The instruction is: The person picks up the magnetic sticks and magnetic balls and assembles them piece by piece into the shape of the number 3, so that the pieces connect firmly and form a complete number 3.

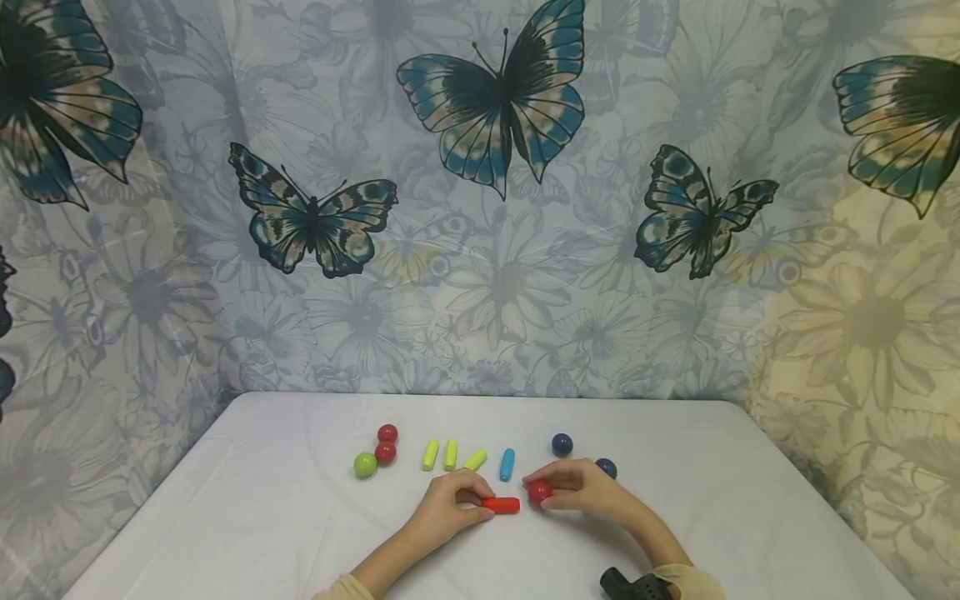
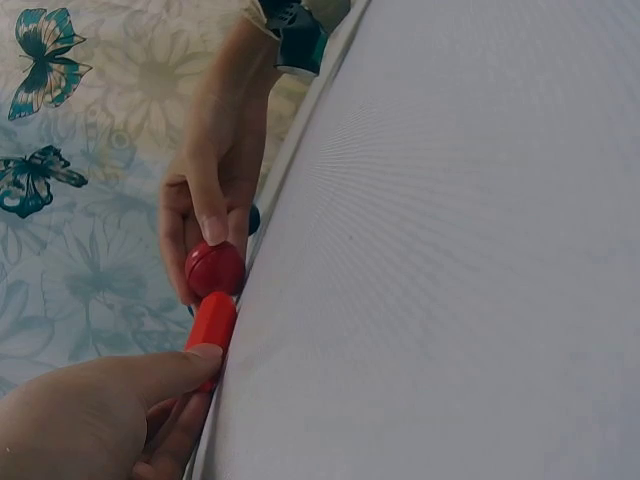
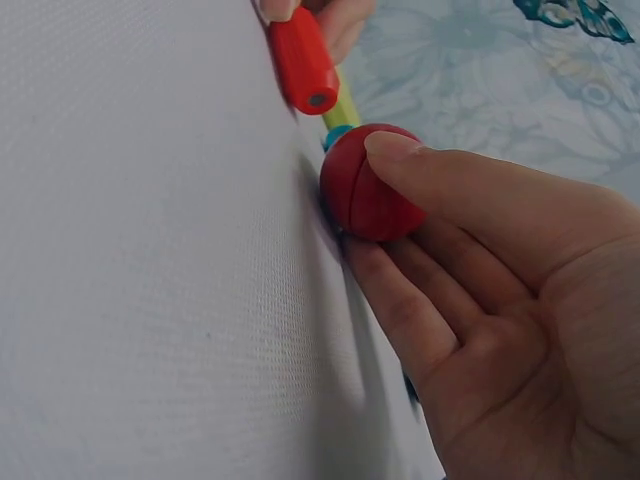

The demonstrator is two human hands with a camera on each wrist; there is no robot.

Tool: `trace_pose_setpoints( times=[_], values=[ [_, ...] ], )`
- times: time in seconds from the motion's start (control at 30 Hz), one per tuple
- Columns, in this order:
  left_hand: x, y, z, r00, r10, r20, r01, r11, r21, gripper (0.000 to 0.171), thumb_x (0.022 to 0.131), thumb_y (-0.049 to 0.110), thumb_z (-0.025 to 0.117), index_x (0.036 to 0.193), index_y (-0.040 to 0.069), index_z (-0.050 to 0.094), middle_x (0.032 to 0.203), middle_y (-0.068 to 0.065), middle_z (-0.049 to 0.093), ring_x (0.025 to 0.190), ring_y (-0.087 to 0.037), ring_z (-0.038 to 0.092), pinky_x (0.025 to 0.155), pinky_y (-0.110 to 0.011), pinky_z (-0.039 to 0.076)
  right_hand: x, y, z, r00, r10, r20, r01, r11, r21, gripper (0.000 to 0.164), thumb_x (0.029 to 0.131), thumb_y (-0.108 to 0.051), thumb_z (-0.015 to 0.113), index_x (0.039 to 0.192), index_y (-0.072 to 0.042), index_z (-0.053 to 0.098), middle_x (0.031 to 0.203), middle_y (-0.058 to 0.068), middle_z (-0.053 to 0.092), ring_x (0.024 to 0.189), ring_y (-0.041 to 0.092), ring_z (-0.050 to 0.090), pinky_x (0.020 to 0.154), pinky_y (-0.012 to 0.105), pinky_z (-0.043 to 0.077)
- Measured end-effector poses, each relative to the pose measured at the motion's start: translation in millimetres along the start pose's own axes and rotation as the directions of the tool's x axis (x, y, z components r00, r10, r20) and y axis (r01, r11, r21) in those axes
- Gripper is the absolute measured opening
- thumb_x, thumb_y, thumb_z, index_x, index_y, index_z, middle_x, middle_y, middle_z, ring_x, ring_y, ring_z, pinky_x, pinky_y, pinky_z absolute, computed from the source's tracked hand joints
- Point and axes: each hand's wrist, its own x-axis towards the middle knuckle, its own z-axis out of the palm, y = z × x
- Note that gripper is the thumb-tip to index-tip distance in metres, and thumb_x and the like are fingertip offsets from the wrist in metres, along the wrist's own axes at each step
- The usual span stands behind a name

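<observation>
Near the table's middle, my left hand (image 1: 448,504) pinches a short red magnetic rod (image 1: 502,505) between thumb and fingers. The rod lies sideways, its free end toward the right; a grey disc shows in that end in the right wrist view. My right hand (image 1: 588,489) grips a red ball (image 1: 538,492) between thumb and fingertips, low over the cloth. A thin seam runs round the ball (image 3: 372,184). In the head view a small gap parts ball and rod. Just behind the hands lie a blue rod (image 1: 507,465) and a yellow-green rod (image 1: 475,460), partly hidden by the left hand.
Two more yellow-green rods (image 1: 430,455) lie farther left. Beyond them sit two red balls (image 1: 386,452) and a green ball (image 1: 365,465). At right are a dark blue ball (image 1: 562,444) and another (image 1: 606,468), partly behind the right hand. A butterfly-print curtain (image 1: 510,317) backs the white table (image 1: 262,500).
</observation>
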Motion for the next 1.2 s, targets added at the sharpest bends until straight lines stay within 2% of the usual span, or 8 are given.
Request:
trace_pose_setpoints(
  times=[0.13, 0.37, 0.6, 0.83, 1.2],
  values=[
    [0.0, 0.3, 0.0, 1.000, -0.006, 0.000, 0.006, 1.000, 0.009, 0.017, 0.080, 0.006, 0.078, 0.095, 0.010, 0.072, 0.100, -0.003, 0.068, 0.087, -0.002, 0.065, 0.080, -0.012, 0.054, 1.2, 0.9, 0.8, 1.000, -0.001, 0.010, 0.001, 1.000, 0.017, 0.038, 0.088, -0.016, 0.072, 0.124, -0.004, 0.065, 0.126, 0.018, 0.066, 0.111, -0.003, 0.063, 0.091, 0.011, 0.049],
    [0.7, 0.3, 0.2, 1.000, -0.011, -0.004, 0.011, 1.000, 0.009, 0.017, 0.079, 0.005, 0.078, 0.094, 0.010, 0.072, 0.099, -0.003, 0.069, 0.086, -0.003, 0.065, 0.079, -0.012, 0.054, 2.1, 0.0, 2.3, 1.000, 0.006, 0.022, -0.007, 1.000, 0.021, 0.038, 0.087, -0.015, 0.073, 0.123, -0.005, 0.065, 0.127, 0.017, 0.066, 0.112, -0.003, 0.063, 0.095, 0.020, 0.053],
    [0.9, 0.7, 0.4, 1.000, -0.006, -0.006, 0.007, 1.000, 0.007, 0.017, 0.079, 0.005, 0.078, 0.094, 0.009, 0.072, 0.099, -0.004, 0.068, 0.086, -0.003, 0.065, 0.079, -0.014, 0.055, 3.9, -1.2, 5.9, 1.000, -0.005, 0.031, 0.003, 0.998, 0.058, 0.039, 0.087, -0.012, 0.072, 0.123, -0.003, 0.065, 0.127, 0.020, 0.065, 0.111, -0.002, 0.063, 0.094, 0.018, 0.052],
    [0.1, 1.6, 0.7, 1.000, 0.024, -0.007, -0.024, 1.000, -0.009, 0.017, 0.079, 0.006, 0.078, 0.095, 0.007, 0.072, 0.100, -0.008, 0.069, 0.088, -0.009, 0.067, 0.079, -0.018, 0.057, 5.3, -1.0, 8.2, 0.999, -0.030, 0.033, 0.027, 0.997, 0.067, 0.039, 0.087, -0.011, 0.072, 0.123, -0.002, 0.064, 0.127, 0.020, 0.065, 0.114, 0.001, 0.063, 0.095, 0.021, 0.053],
    [1.0, -1.2, 0.7, 1.000, 0.007, -0.006, -0.007, 1.000, -0.007, 0.016, 0.080, 0.006, 0.078, 0.094, 0.008, 0.072, 0.098, -0.005, 0.069, 0.085, -0.003, 0.065, 0.079, -0.015, 0.056, 4.8, -2.5, 11.8, 0.999, -0.026, 0.028, 0.023, 0.995, 0.093, 0.039, 0.088, -0.013, 0.071, 0.125, -0.003, 0.064, 0.129, 0.018, 0.064, 0.120, 0.020, 0.063, 0.095, 0.022, 0.053]
  ],
)
